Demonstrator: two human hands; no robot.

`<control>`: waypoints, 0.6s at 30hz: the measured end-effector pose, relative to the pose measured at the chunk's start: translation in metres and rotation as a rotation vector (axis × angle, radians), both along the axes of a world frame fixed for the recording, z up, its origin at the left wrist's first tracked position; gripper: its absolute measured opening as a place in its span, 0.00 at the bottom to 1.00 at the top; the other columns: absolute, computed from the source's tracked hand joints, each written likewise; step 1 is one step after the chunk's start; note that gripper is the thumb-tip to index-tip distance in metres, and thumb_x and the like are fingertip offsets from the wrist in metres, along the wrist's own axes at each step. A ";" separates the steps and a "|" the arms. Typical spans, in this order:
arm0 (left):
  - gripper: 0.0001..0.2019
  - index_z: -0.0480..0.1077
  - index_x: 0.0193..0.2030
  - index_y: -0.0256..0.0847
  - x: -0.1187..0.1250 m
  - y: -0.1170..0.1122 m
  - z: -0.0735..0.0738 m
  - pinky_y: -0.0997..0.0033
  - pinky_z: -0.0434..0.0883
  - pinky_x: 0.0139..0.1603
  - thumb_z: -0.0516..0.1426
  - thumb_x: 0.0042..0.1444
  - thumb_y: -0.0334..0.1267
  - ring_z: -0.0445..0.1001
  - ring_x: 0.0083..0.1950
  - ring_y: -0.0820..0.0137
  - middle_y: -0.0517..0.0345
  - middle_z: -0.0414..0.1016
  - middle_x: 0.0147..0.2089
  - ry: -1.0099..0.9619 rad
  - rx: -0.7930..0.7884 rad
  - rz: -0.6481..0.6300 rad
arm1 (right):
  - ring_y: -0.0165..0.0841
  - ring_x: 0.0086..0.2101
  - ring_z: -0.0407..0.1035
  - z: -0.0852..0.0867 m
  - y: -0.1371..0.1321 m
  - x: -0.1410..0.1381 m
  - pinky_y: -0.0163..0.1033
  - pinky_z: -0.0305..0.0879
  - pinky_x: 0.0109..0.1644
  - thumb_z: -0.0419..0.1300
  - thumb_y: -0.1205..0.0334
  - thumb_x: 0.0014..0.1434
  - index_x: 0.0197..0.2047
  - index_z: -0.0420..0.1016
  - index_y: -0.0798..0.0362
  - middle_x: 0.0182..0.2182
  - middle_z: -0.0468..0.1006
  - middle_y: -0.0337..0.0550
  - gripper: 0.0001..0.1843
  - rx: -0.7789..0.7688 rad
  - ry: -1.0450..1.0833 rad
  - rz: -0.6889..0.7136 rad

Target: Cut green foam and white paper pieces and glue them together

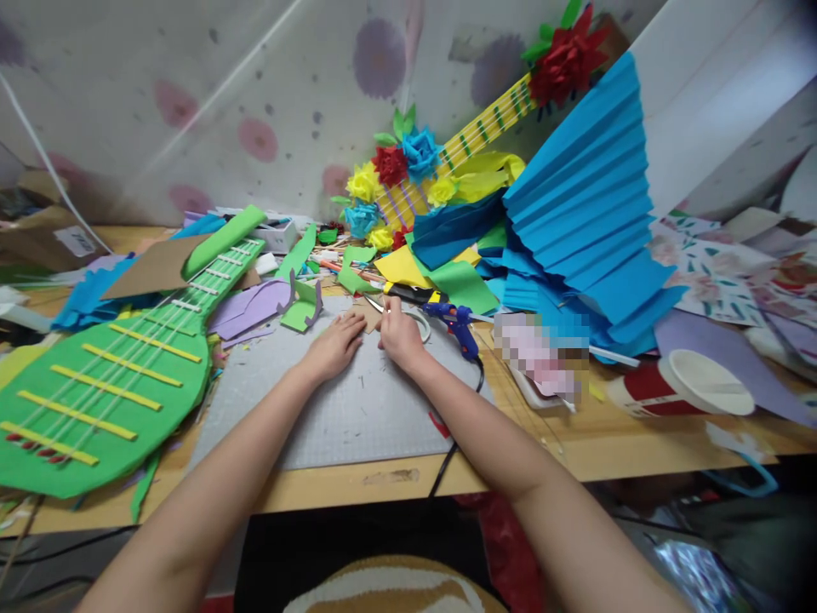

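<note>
**Two hands on a cardboard scrap at the far edge of the mat**

Left hand [336, 345] lay palm down on the grey cutting mat [345, 409], fingers loosely spread, gripping nothing, fingertips touching one small brown cardboard piece [368, 316]. Right hand [400, 335] sat just beside it, fingers curled and pinched at the same piece; whether it held anything else could not be told. Cardboard piece was on the mat's far edge, between the two hands.

One blue glue gun [457, 324] lay just right of the right hand, cord running back toward the person. One pair of scissors [408, 294], black and yellow handles, just behind the hands. One green paper guitar [108, 383] lay flat on the left of the surface [606, 443]; a second guitar [472, 136], yellow neck, leaned on the wall with paper flowers on it. One big blue pleated fan [587, 204] stood at right. One red-and-white paper cup [677, 387] lay tipped on its side, well apart from the hands. Green, purple and yellow paper scraps were scattered behind the mat, too many to count.
</note>
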State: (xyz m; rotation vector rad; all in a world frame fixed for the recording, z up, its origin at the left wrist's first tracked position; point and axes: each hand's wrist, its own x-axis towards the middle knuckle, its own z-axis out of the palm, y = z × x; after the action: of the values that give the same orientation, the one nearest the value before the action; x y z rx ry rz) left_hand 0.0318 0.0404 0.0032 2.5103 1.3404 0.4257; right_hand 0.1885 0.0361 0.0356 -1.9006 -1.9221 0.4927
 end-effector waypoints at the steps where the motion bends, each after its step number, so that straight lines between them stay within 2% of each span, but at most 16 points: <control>1: 0.23 0.59 0.59 0.33 -0.007 0.001 0.000 0.57 0.49 0.66 0.43 0.60 0.39 0.52 0.66 0.66 0.46 0.58 0.64 0.009 -0.002 -0.005 | 0.31 0.27 0.71 0.000 0.000 0.000 0.32 0.60 0.31 0.40 0.64 0.63 0.50 0.56 0.56 0.29 0.77 0.46 0.13 -0.002 0.003 -0.008; 5: 0.24 0.58 0.61 0.35 -0.030 0.007 0.002 0.58 0.50 0.66 0.42 0.59 0.39 0.53 0.66 0.66 0.49 0.57 0.65 0.066 0.004 0.021 | 0.31 0.25 0.71 -0.001 0.002 0.002 0.33 0.60 0.30 0.40 0.65 0.63 0.49 0.57 0.55 0.30 0.78 0.45 0.13 0.009 0.055 -0.023; 12: 0.25 0.62 0.58 0.34 -0.062 0.011 0.006 0.59 0.50 0.66 0.43 0.52 0.30 0.56 0.64 0.65 0.48 0.61 0.62 0.137 0.066 0.148 | 0.31 0.26 0.72 -0.002 0.002 0.004 0.34 0.61 0.35 0.42 0.66 0.62 0.47 0.56 0.54 0.33 0.79 0.43 0.10 0.017 0.171 -0.001; 15: 0.23 0.64 0.56 0.37 -0.050 0.004 0.012 0.61 0.56 0.63 0.47 0.51 0.33 0.61 0.61 0.64 0.49 0.65 0.59 0.070 0.154 0.227 | 0.30 0.25 0.73 -0.005 0.003 0.004 0.34 0.61 0.35 0.43 0.67 0.61 0.46 0.55 0.53 0.28 0.78 0.40 0.09 0.010 0.248 -0.024; 18: 0.25 0.62 0.56 0.34 -0.017 0.003 0.014 0.63 0.60 0.60 0.51 0.52 0.43 0.63 0.58 0.62 0.45 0.67 0.56 -0.024 0.187 0.267 | 0.29 0.23 0.72 -0.010 0.004 0.006 0.33 0.61 0.32 0.43 0.68 0.60 0.44 0.54 0.53 0.26 0.78 0.39 0.08 0.023 0.327 -0.044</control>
State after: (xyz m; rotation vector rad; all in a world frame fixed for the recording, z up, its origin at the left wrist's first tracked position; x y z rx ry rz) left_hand 0.0146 0.0430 0.0170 2.4655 1.7064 0.6616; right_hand 0.1940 0.0401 0.0254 -1.7206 -1.6635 0.7160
